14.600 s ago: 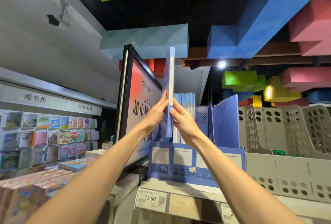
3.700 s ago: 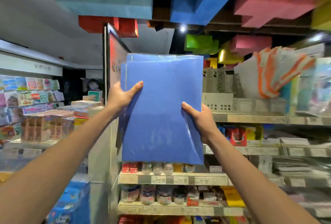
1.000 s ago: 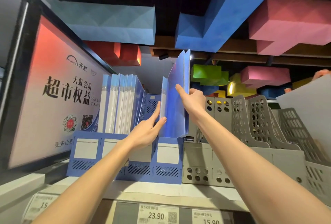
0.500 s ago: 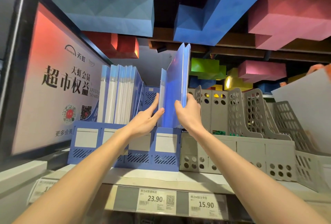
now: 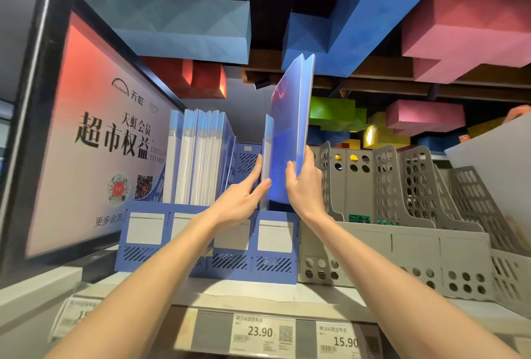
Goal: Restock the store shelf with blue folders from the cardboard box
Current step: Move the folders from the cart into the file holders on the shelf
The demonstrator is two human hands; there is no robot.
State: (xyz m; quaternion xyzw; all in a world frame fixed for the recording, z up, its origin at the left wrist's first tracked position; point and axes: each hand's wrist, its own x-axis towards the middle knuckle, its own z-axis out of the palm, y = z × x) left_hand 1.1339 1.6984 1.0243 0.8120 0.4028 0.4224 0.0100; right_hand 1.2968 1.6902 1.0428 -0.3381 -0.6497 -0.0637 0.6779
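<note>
Right hand (image 5: 303, 183) curled round the lower part of a blue folder (image 5: 290, 129): thumb on the near left face, fingers (image 5: 309, 159) wrapped over the right edge. Folder held upright with a slight lean to the right at the top, its two covers a little apart up there, its lower end down at the rightmost compartment of a blue file rack (image 5: 275, 266); impossible to tell whether seated on the bottom.

Left hand (image 5: 241, 200) flat and straight-fingered, holding nothing, fingertips laid against the side of a shorter standing folder (image 5: 268, 143) just left of the held one, at the same end of the rack.

Further left in the rack, a tight row of white-spined folders (image 5: 198, 157), upright. Rack set on the store shelf (image 5: 253, 294), touching a grey perforated file rack (image 5: 402, 246) on its right. Big framed membership sign (image 5: 94, 143) to the left. On the shelf's front edge, price tags reading 23.90 (image 5: 260, 331) and 15.90 (image 5: 343, 341). Overhead, coloured ceiling blocks (image 5: 184, 28).
</note>
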